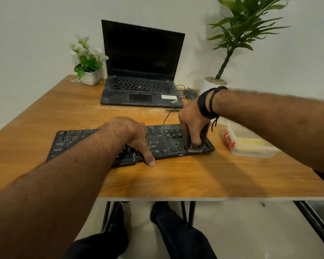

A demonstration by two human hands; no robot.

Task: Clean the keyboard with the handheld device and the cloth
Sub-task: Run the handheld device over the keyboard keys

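A black, dusty keyboard lies across the middle of the wooden table. My left hand rests flat on its centre keys, thumb on the table at the front edge. My right hand grips a small dark handheld device, whose clear nozzle touches the keyboard's right end near the arrow keys. A yellow cloth lies folded inside a clear plastic box to the right of the keyboard.
An open black laptop stands behind the keyboard, with a mouse and cables to its right. A small flower pot sits at the back left, a tall potted plant at the back right. My legs show under the table.
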